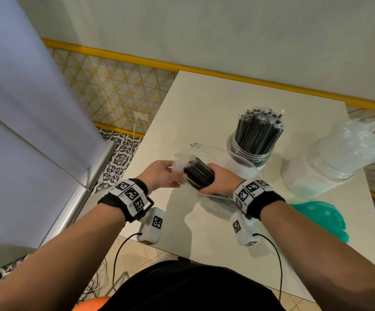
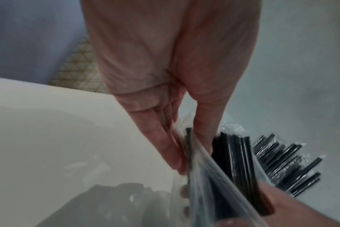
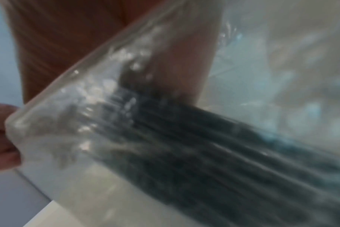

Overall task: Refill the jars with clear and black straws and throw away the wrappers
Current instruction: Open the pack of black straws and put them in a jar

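Note:
Over the middle of the white table (image 1: 204,104), my right hand (image 1: 218,178) grips a bundle of black straws (image 1: 199,173) that sits inside a clear plastic wrapper (image 1: 224,158). My left hand (image 1: 166,173) pinches the wrapper's open edge (image 2: 186,153) between thumb and fingers, beside the straw ends (image 2: 233,153). Behind them stands a clear jar (image 1: 249,151) holding upright black straws (image 1: 259,129). To its right a second clear jar (image 1: 316,173) holds clear straws (image 1: 357,142). In the right wrist view the wrapper (image 3: 87,122) and the black straws (image 3: 213,153) are blurred.
A crumpled green plastic bag (image 1: 323,218) lies at the table's right edge. A grey cabinet (image 1: 25,131) stands close on the left. A yellow grid fence (image 1: 119,90) runs behind the table below the pale wall. Cables hang from both wrist cameras over the table's near edge.

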`<state>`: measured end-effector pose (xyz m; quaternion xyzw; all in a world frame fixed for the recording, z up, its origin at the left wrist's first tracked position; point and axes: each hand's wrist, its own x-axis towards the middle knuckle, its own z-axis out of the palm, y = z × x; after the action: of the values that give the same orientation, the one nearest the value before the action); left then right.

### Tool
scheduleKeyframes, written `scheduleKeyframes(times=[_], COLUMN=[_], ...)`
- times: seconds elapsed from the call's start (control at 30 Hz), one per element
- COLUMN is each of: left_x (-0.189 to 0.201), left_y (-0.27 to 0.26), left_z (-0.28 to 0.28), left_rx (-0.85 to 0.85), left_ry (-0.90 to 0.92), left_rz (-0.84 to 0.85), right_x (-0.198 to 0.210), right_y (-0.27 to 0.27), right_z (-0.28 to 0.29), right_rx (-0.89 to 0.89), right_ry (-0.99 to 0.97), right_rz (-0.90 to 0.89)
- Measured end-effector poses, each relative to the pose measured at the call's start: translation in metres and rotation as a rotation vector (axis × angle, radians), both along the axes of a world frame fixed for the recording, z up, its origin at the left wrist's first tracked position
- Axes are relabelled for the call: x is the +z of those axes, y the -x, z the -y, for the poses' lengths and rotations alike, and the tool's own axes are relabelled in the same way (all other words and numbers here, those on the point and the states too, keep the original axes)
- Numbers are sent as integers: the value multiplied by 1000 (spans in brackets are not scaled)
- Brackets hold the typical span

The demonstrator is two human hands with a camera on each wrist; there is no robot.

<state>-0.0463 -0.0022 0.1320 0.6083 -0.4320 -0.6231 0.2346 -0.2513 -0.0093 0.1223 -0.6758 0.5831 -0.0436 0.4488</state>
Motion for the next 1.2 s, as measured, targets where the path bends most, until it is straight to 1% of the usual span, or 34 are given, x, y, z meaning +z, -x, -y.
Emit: scheduleKeyframes(times=[0.1, 0.2, 0.3, 0.37, 0.5, 0.6, 0.67, 0.73, 0.9, 1.0, 1.07, 1.1, 1.17, 1.2], left_x=[8, 16, 17, 15, 9, -3, -10, -17, -28, -25, -16, -9, 7, 16], left_y=[4, 6, 7, 7, 5, 4, 6, 7, 8, 7, 12, 17, 32, 43], left_z=[0, 0, 2, 2, 3, 6, 7, 6, 5, 6, 5, 5, 6, 9], left_rx=[-31, -37, 15, 69, 115, 193, 238, 253, 177, 120, 82, 63, -8, -84], left_ry=[22, 5, -12, 28, 120, 168, 166, 136, 6, 10, 139, 263, 609, 773], left_rz=[-38, -74, -108, -85, 44, 190, 305, 396, 548, 693, 806, 839, 830, 796], right_x=[-3, -4, -2, 4, 29, 57, 77, 100, 153, 166, 169, 169, 169, 169], right_y=[-7, -10, -9, -5, 6, 11, 15, 21, 37, 51, 61, 65, 73, 77], right_z=[0, 1, 2, 2, 2, 4, 9, 14, 10, 8, 7, 7, 7, 8], right_rx=[-44, -96, -96, -117, -172, -276, -362, -423, -496, -530, -561, -572, -592, -598], right_ry=[36, 59, 65, 78, 169, 238, 301, 407, 592, 620, 626, 627, 617, 611], right_rz=[-24, -23, -3, 45, 184, 343, 468, 560, 798, 841, 841, 846, 845, 834])
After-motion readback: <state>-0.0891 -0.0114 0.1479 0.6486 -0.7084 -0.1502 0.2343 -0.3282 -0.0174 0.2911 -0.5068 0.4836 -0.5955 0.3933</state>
